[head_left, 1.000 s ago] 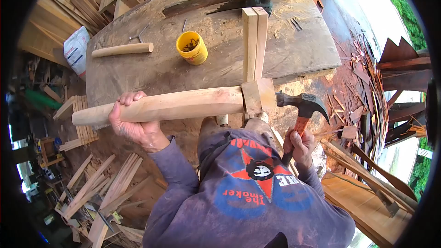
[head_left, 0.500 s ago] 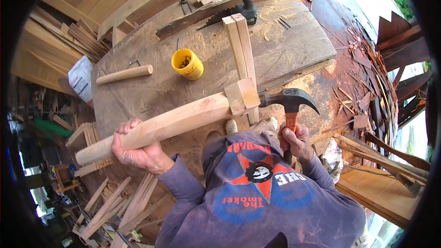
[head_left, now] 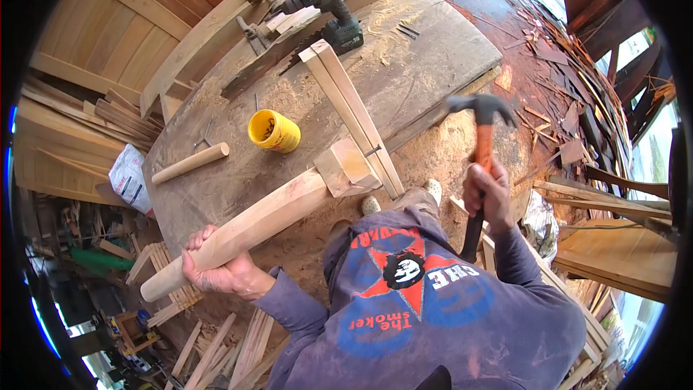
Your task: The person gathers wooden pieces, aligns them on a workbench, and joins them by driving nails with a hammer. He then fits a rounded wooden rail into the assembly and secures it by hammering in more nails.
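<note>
My left hand [head_left: 229, 266] is wrapped around the round end of a pale wooden post [head_left: 268, 211]. The post slants up to the right and ends in a square block. From the block's end sticks a nail [head_left: 372, 151]. My right hand [head_left: 489, 195] grips a claw hammer [head_left: 484, 146] by its orange and black handle. The hammer head is raised to the right, apart from the nail. Two long wooden strips [head_left: 352, 112] lie side by side past the block, reaching over the workbench edge.
On the workbench [head_left: 426, 65] stand a yellow tub [head_left: 276, 131] of nails and a cordless drill [head_left: 328, 14]. A short wooden dowel [head_left: 190, 163] lies at the left, with a white bag [head_left: 131, 177] beside the bench. Wood scraps [head_left: 559, 94] cover the ground at right.
The hammer has swung away from the nail, out to the right, with my right hand. My left hand keeps its hold on the post. The view has shifted slightly.
</note>
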The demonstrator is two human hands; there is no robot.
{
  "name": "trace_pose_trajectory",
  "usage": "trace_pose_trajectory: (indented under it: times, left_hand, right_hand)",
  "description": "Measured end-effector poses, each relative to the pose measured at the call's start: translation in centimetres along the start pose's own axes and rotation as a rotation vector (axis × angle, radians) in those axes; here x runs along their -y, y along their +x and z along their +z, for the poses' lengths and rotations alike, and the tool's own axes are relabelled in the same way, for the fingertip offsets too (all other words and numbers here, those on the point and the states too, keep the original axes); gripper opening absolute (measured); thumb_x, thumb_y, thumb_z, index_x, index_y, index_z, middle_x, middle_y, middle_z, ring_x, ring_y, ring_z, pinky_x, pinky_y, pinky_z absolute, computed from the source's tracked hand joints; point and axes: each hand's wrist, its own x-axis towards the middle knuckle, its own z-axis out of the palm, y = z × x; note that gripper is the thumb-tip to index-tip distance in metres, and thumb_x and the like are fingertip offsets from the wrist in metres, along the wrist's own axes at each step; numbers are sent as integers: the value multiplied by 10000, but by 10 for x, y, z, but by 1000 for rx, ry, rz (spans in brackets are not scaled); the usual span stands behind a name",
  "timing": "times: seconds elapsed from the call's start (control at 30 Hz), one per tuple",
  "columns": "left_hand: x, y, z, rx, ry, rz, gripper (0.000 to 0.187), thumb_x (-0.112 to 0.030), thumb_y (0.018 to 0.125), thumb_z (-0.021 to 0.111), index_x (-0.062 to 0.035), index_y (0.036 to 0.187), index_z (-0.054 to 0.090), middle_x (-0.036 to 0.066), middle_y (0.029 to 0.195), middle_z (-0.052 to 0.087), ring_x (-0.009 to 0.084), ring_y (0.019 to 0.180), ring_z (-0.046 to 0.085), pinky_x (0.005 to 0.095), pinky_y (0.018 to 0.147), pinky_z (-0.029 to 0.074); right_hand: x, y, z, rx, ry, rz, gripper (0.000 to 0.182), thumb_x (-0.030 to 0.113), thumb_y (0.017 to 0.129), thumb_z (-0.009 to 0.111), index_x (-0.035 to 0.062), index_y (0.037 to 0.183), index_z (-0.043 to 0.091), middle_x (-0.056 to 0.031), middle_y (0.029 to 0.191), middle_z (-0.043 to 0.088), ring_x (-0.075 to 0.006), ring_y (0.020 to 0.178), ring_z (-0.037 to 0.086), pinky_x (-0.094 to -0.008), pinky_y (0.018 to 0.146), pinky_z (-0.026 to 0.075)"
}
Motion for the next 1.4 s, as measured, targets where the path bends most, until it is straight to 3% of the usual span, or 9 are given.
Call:
trace_pose_trajectory:
  times: [0.23,0.4,0.67,0.83,1.07,1.1,1.23,1.3,1.4]
  left_hand:
    - [4,-7,1,-69,-16,27,163,-142,800,629,-68,809,484,33,757,494,165,738,494,336,760,448]
    - [10,-15,10,-102,-9,14,160,-143,802,626,-70,812,483,28,746,475,158,724,486,334,751,447]
    - [3,-18,3,-100,-29,72,165,-148,809,618,-63,814,478,35,769,484,160,731,494,333,759,447]
    - [1,-16,-5,-120,7,87,155,-158,814,621,-64,796,498,44,755,493,167,740,500,339,766,446]
    - [3,-20,0,-201,2,87,132,-139,805,630,-67,786,521,47,748,501,176,738,495,340,754,447]
    - [1,-20,-3,-206,-5,90,132,-139,805,630,-67,786,521,47,748,501,176,738,495,340,754,447]
    - [-14,-5,-28,-38,-24,36,155,-131,780,629,-72,796,486,44,777,494,171,749,493,338,757,449]
    - [-12,-6,-18,3,-71,52,166,-132,774,624,-74,800,470,41,784,488,168,755,492,336,763,448]
    - [-3,-23,-8,-71,-46,105,181,-143,779,606,-71,807,441,29,780,449,164,761,473,326,783,436]
  right_hand:
    - [16,6,5,-98,18,-93,173,67,934,517,61,1093,449,24,564,356,-76,360,345,-243,310,322]
    - [4,4,19,156,-96,73,191,-6,883,553,26,1041,451,-12,573,457,-94,356,397,-257,334,351]
    - [8,14,24,363,-154,194,207,-7,844,614,17,972,453,1,565,419,-90,366,407,-248,336,341]
    - [22,26,12,94,-122,87,219,19,867,568,17,1065,474,-13,554,457,-99,349,403,-259,314,335]
    - [53,56,-7,-349,122,-402,40,69,924,486,57,963,484,35,591,342,-55,419,320,-204,348,304]
    - [34,53,-9,-139,10,-425,63,88,938,477,39,972,499,41,602,351,-54,432,316,-215,363,298]
    - [8,16,38,488,-371,218,134,-6,864,579,63,948,501,29,653,471,-55,475,451,-222,404,344]
    - [-2,29,34,574,-449,55,136,2,876,574,72,927,469,21,635,480,-65,457,457,-239,389,360]
    - [-4,19,37,476,-300,238,161,7,880,595,75,898,450,15,574,464,-76,407,455,-241,367,372]
